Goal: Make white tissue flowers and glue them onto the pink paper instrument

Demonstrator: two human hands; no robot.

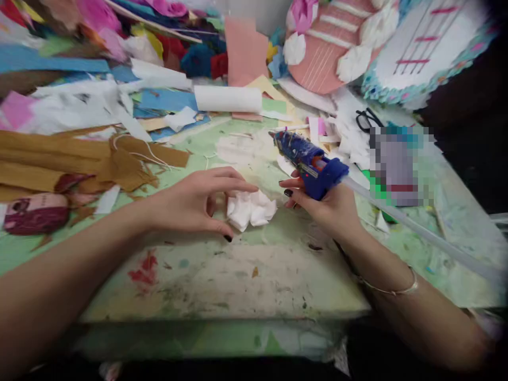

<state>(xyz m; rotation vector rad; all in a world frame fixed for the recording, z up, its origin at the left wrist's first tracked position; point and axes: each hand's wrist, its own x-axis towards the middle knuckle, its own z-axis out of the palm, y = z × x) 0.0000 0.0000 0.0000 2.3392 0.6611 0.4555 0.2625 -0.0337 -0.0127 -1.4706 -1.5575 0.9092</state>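
My right hand [323, 203] is wrapped round the handle of a blue glue gun [309, 161], whose nozzle points up and to the left. A long clear glue stick sticks out of the gun's back toward the right. My left hand [196, 201] rests on the green table [222, 275] with its fingers curved and apart, the fingertips touching a crumpled white paper flower [251, 209]. The flower lies on the table between the two hands, just below the gun.
Piles of coloured paper scraps fill the back and left, with brown crepe strips [79, 159] and a white paper roll [228, 99]. A pink and white piñata-like shape [333, 47] stands at the back right, black scissors [367, 119] beside it. The table's front edge is near my arms.
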